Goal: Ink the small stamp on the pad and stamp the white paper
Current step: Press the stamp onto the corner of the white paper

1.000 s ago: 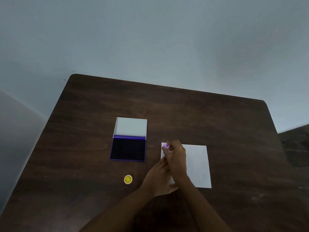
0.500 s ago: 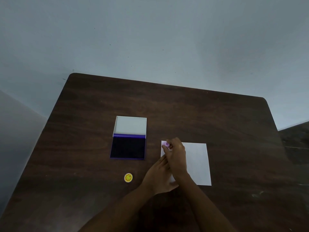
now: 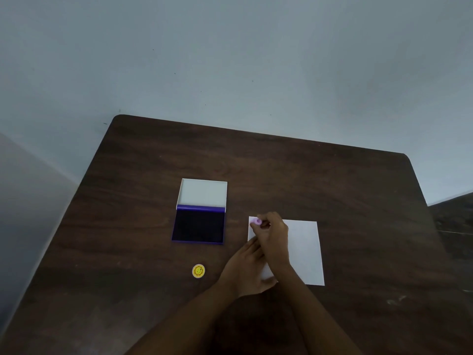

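So the right hand has the small stamp pinched in its fingertips, grip clenched around it, and it's sitting right over the far-left corner of the white paper. The stamp looks pale pink/lilac, and only its round top end pokes out past the fingers. Can't really tell if the stamp face is pressed onto the sheet or just above it, since the hand covers that bit.

The left hand is lying flat with the fingers stretched out along the paper's left edge, partly tucked under the right wrist. It's got nothing in it, grip loose and released, just resting on the sheet near its closer left part.

The ink pad is left of the paper on the dark wooden desk, a little gap between them. Its case is open, with the dark purple pad nearer the person and the white lid flipped back on the far side.

Closer to the person and a bit left of the hands there's a little round yellow disc with a smiley-type face on it, lying by itself, well clear of the pad and the paper. Behind the desk is a plain pale wall
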`<act>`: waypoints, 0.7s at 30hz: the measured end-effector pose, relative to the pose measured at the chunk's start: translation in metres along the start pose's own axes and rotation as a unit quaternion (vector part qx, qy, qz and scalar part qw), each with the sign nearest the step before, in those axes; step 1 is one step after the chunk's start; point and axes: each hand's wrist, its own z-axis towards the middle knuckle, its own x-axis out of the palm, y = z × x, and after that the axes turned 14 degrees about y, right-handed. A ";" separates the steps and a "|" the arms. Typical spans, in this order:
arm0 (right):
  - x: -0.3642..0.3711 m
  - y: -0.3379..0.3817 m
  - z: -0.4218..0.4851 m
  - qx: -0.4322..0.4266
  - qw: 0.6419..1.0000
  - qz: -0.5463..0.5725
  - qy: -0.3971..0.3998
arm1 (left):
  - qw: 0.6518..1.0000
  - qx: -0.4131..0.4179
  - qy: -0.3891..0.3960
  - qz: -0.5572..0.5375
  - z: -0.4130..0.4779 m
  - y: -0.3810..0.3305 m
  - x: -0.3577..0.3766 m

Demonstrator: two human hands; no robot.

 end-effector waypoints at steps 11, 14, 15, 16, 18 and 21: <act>-0.050 -0.010 -0.004 0.190 0.884 0.427 -0.011 | 0.996 0.032 -0.013 0.084 0.001 0.005 0.006; -0.060 -0.015 -0.001 0.228 0.848 0.478 -0.011 | 0.995 0.033 -0.015 0.090 0.001 0.008 0.008; -0.062 -0.016 -0.001 0.236 0.840 0.489 -0.010 | 0.995 0.033 -0.009 0.092 0.002 0.007 0.007; -0.063 -0.016 0.000 0.240 0.833 0.499 -0.008 | 0.995 0.033 -0.008 0.091 0.002 0.008 0.008; -0.064 -0.018 0.001 0.237 0.820 0.520 -0.004 | 0.995 0.032 -0.006 0.092 0.003 0.008 0.008; -0.063 -0.019 0.002 0.239 0.825 0.512 0.003 | 0.995 0.028 -0.008 0.095 0.003 0.007 0.008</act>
